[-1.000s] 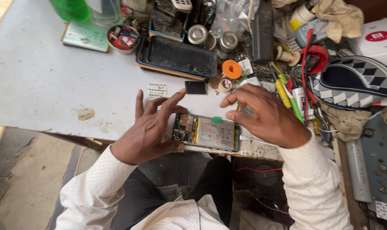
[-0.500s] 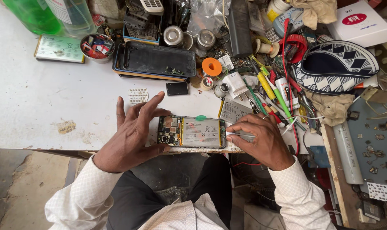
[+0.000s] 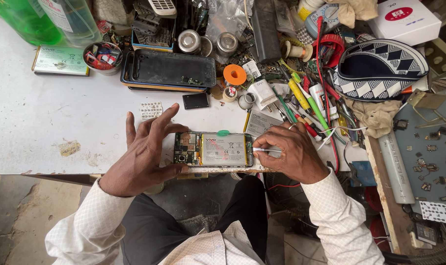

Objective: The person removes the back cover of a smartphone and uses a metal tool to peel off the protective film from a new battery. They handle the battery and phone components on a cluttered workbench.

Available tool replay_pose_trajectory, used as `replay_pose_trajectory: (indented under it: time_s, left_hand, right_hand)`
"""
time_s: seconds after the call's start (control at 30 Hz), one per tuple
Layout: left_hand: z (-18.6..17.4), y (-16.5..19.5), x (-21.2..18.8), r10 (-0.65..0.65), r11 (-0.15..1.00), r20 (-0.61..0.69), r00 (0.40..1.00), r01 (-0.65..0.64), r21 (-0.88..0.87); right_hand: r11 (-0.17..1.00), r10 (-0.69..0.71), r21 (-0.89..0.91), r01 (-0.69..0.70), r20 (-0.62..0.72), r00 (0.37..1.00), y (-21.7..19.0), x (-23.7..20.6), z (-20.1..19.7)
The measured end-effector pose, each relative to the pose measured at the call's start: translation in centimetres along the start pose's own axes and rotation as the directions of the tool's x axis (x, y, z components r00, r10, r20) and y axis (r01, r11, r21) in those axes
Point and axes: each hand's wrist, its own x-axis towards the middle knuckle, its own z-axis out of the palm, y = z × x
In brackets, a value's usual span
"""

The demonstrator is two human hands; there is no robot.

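Worn workshop corner in daylight
A scuffed white tabletop (image 3: 46,122) stands over a bare concrete floor (image 3: 31,216), sunlit at the left edge.

beside one opened phone with its white battery exposed (image 3: 213,149): two round metal tins (image 3: 189,40), one orange tape roll (image 3: 234,74).
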Motion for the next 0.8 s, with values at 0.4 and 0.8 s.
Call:
replay_pose_trajectory:
  time_s: [0.4, 0.8]
  left_hand:
    - [-0.1, -0.1, -0.1, 0.005, 0.999, 0.0, 1.0, -0.005, -0.034]
    - [0.1, -0.2, 0.1, 0.048, 0.999, -0.006, 0.999, -0.048, 0.001]
  right_hand:
    - [0.99, 0.031, -0.139, -0.032, -0.005, 1.0, -1.0, 0.1, -0.9]
    - [0.945, 0.301, -0.195, -0.262, 0.208, 0.931, -3.2, -5.1, -5.7]
